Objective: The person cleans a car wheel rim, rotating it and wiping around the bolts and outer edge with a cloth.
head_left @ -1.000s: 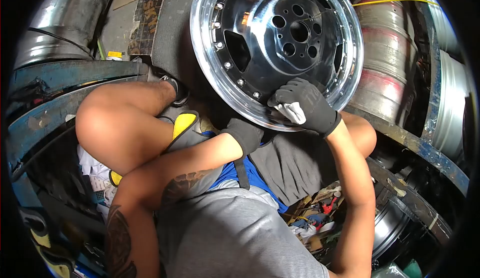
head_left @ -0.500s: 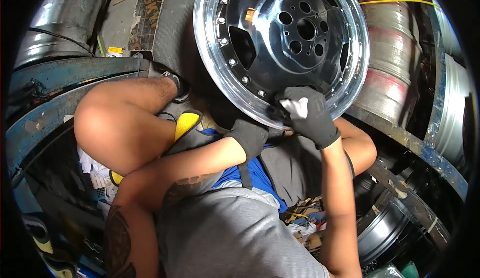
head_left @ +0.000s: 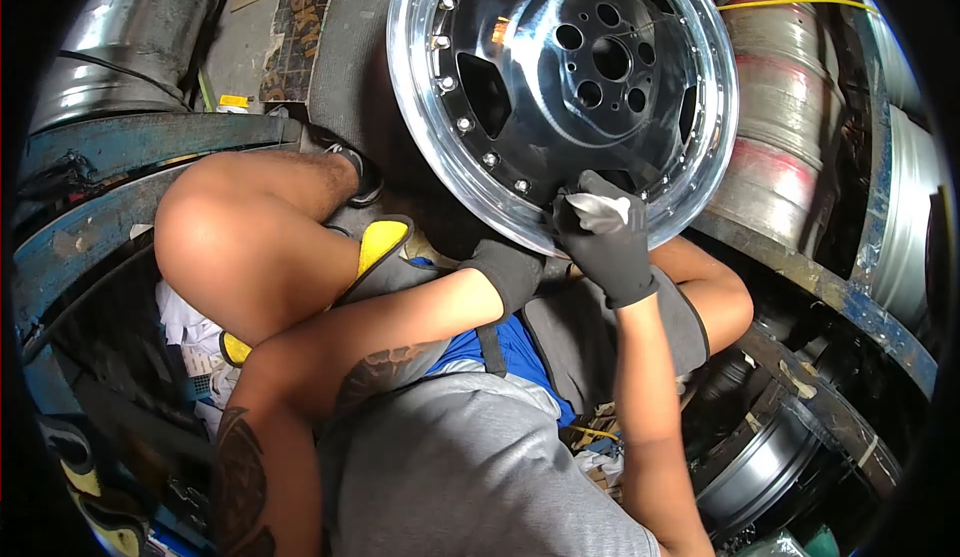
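Note:
A black wheel rim (head_left: 545, 147) with a polished silver lip and bolts around its edge stands tilted in front of me. My right hand (head_left: 610, 252), in a black glove, is closed on a white cloth (head_left: 598, 213) at the lower part of the rim, near the lip. Beneath the rim's lower edge is my left hand (head_left: 508, 275), also in a black glove. Its fingers are hidden, so I cannot tell whether they grip the rim.
Stacked metal wheel barrels (head_left: 770, 107) line the right side, with a yellow hose (head_left: 790, 2) across them. Another metal barrel (head_left: 125, 42) lies at upper left. Blue metal beams (head_left: 170, 142) flank my legs. A loose rim (head_left: 755, 467) sits at lower right.
My right hand has shifted a little to the left along the rim's lower edge, and more of the white cloth shows. The left hand moves slightly right; the rim stays in place.

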Demonstrator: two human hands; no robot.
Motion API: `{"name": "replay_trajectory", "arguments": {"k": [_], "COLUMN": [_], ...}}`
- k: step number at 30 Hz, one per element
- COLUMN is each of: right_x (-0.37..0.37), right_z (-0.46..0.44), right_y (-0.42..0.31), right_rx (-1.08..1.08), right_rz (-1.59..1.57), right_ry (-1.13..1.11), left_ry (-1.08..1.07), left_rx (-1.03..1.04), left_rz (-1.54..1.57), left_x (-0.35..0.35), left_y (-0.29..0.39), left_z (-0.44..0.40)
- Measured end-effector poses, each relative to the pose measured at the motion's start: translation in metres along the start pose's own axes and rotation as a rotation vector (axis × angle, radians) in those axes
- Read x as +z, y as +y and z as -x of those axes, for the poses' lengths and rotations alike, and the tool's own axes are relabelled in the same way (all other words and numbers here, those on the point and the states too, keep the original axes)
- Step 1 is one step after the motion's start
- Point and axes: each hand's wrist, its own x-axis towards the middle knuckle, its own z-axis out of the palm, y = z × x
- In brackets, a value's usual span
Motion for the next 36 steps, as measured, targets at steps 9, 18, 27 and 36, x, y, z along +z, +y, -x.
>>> {"name": "replay_trajectory", "arguments": {"k": [9, 18, 27, 36], "right_x": [-0.024, -0.067, -0.046, -0.062], "right_z": [0.019, 0.049, 0.065, 0.058], "right_y": [0.005, -0.03, -0.002, 0.002], "right_rx": [0.64, 0.559, 0.302, 0.568], "right_rz": [-1.078, -1.178, -0.73, -0.903], "right_ry": [0.162, 0.191, 0.183, 0.046], "left_ry": [-0.332, 0.483, -0.254, -0.074], "left_rx": [0.419, -0.022, -0.18, -0.191], "left_rz": [0.01, 1.052, 1.393, 1.041], "left_x": [-0.004, -0.056, -0.07, -0.061], "left_y": [0.023, 0.054, 0.039, 0.042], "left_z": [0.019, 0.051, 0.05, 0.047]}}
